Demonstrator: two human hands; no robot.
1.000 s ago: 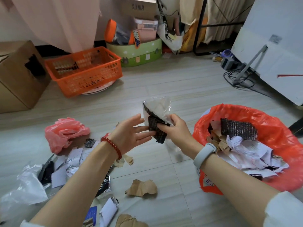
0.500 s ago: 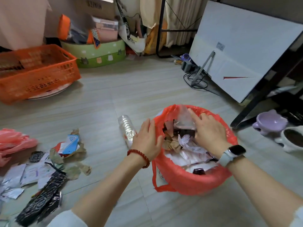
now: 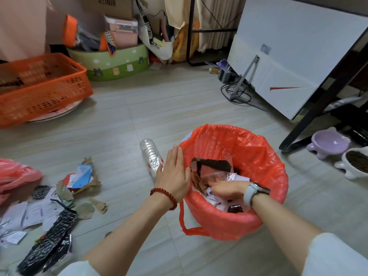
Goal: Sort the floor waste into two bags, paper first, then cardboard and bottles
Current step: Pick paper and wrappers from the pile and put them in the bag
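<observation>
A red plastic bag (image 3: 258, 148) stands open on the floor, part filled with torn paper and brown scraps. My left hand (image 3: 173, 174) rests flat against its left rim, fingers straight. My right hand (image 3: 229, 189) reaches down inside the bag, its curled fingers holding a clear wrapper with a black patterned insert (image 3: 215, 166); they show through the plastic. A clear plastic bottle (image 3: 149, 154) lies just left of the bag. Paper scraps (image 3: 35, 212), brown cardboard bits (image 3: 85, 210) and a black patterned wrapper (image 3: 49, 242) litter the floor at the left.
A crumpled pink bag (image 3: 14, 176) lies at the far left, an orange basket (image 3: 39, 90) behind it. Two pet bowls (image 3: 328, 142) and a black table leg (image 3: 318, 100) stand right of the red bag, with a white board (image 3: 288, 56) and cables beyond.
I carried the clear wrapper from in front of me over to the red bag. My right hand sank deeper into it, and my left hand settled on the rim.
</observation>
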